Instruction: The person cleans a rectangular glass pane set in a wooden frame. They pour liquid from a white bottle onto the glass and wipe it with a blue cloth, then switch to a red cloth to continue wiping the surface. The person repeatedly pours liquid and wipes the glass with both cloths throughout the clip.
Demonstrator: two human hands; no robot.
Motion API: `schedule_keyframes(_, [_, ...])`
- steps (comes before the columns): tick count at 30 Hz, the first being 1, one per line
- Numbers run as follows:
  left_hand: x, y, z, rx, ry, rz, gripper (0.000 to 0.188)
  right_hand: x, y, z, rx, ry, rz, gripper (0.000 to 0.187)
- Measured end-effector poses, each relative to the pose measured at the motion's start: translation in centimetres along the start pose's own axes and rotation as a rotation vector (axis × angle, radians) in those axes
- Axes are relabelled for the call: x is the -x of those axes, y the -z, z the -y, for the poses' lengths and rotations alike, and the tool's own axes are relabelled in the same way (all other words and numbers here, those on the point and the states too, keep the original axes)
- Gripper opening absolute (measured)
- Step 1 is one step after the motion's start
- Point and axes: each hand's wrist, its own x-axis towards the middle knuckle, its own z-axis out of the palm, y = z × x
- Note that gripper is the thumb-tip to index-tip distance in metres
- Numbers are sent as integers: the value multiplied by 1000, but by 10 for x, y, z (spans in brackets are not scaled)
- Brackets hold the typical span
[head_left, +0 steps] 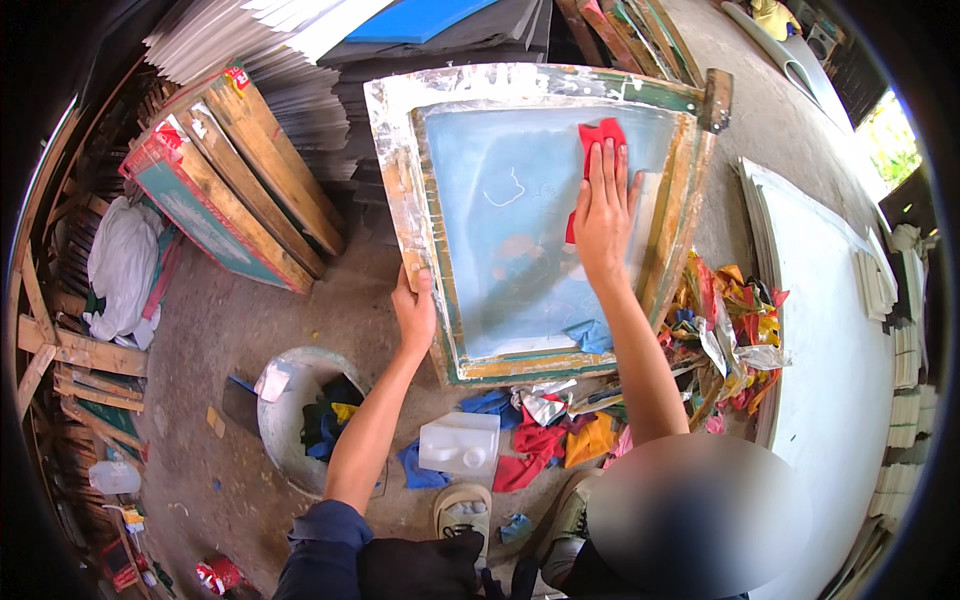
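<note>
A paint-stained wooden screen-printing frame (398, 190) with blue mesh (490, 230) leans tilted in front of me. My left hand (414, 312) is closed around its left side, thumb on the front of the wood. Flat against the upper right of the mesh, my right hand (606, 205) has its fingers stretched out over a red rag (600, 130). The rag shows above the fingertips and beside the palm; the rest is under the hand. A small light-blue cloth (590, 337) lies near the mesh's lower edge. Pale streaks and patches mark the mesh.
A whitish bucket (285, 400) with rags stands left of my legs. A cut plastic jug (460, 443) and coloured scraps (540, 450) lie by my feet. More wooden frames (235, 180) stand left, stacked sheets (270, 60) behind. A large white board (830, 310) is at right.
</note>
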Motion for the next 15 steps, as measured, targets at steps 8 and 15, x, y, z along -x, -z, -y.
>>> schedule_keyframes(8, [6,16,0,-51,-19,-2,52,33,-5,39,-228,580,264,54])
schedule_keyframes(15, [3,36,-1,-61,28,-13,49,14,3,-11,-35,6,42,55])
